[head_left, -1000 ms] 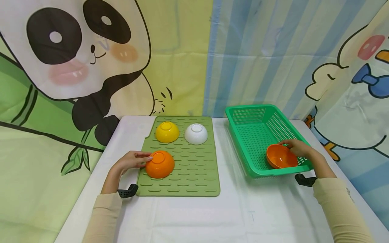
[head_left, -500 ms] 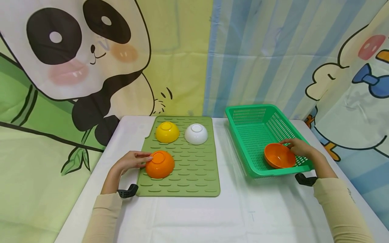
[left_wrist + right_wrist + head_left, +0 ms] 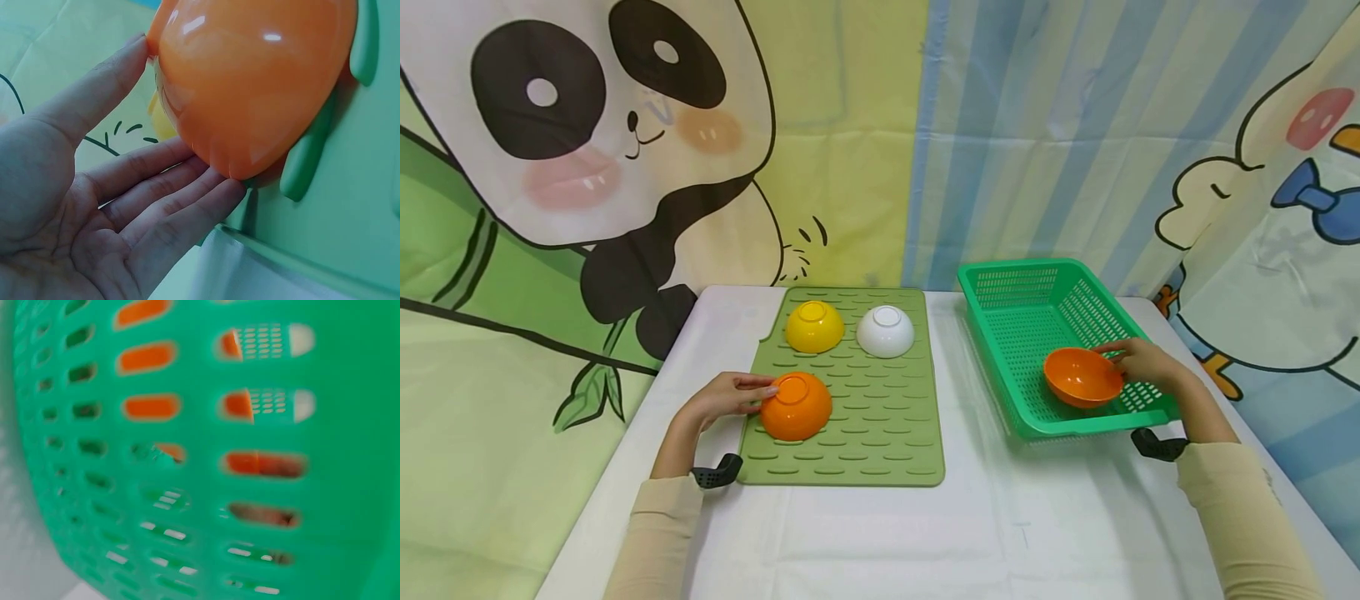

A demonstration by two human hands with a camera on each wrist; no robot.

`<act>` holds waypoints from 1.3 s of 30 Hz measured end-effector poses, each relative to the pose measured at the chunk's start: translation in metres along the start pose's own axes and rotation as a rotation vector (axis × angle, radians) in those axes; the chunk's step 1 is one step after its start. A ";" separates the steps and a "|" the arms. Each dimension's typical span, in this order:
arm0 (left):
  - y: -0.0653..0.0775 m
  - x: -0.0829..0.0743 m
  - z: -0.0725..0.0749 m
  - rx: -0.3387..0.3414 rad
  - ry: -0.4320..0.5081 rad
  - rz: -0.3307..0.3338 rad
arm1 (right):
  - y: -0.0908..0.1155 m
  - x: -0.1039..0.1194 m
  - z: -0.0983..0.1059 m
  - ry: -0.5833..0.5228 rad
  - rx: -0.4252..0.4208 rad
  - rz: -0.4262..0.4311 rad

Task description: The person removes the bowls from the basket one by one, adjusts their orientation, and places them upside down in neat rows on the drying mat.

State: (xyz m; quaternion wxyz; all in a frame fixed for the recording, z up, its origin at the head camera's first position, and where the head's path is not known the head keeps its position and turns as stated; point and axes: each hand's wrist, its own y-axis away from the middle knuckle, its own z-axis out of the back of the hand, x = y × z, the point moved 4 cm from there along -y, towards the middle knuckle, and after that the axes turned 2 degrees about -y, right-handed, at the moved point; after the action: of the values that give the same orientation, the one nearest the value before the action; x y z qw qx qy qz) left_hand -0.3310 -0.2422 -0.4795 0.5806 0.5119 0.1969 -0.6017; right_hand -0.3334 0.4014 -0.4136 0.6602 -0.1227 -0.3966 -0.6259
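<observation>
An orange bowl (image 3: 796, 407) lies upside down at the near left of the green drying mat (image 3: 880, 450). My left hand (image 3: 727, 396) touches its left side. In the left wrist view the thumb tip meets the foot of the orange bowl (image 3: 250, 81), while the fairly straight fingers (image 3: 187, 206) touch its lower side. Inside the green basket (image 3: 1000, 367), my right hand (image 3: 1142, 364) holds a second orange bowl (image 3: 1082, 379) by its right rim, mouth up and slightly tilted. The basket wall (image 3: 200, 494) hides most of that hand and bowl in the right wrist view.
A yellow bowl (image 3: 815, 327) and a white bowl (image 3: 885, 332) sit upside down at the back of the mat. Basket and mat stand apart on the white table (image 3: 880, 542). A printed curtain (image 3: 850, 142) hangs behind the table.
My right hand has shifted the second orange bowl leftward and slightly up in the head view, within the basket. The left hand and its orange bowl have stayed in place.
</observation>
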 end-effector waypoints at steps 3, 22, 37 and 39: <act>-0.001 0.001 0.000 0.001 -0.001 -0.002 | 0.004 0.002 0.004 -0.013 -0.024 -0.007; -0.002 0.000 0.003 -0.002 -0.037 -0.002 | 0.031 0.072 0.015 -0.078 -0.114 0.100; 0.001 -0.006 0.003 -0.011 -0.070 -0.024 | 0.041 0.133 -0.009 -0.060 -0.063 0.138; 0.002 -0.007 0.004 -0.011 -0.069 -0.022 | 0.039 0.140 -0.014 -0.074 -0.043 0.149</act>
State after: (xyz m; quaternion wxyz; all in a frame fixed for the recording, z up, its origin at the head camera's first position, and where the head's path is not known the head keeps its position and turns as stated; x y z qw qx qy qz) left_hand -0.3318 -0.2425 -0.4718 0.5833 0.4852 0.1857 -0.6244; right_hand -0.3060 0.2979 -0.3150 0.6871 -0.1890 -0.3971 -0.5783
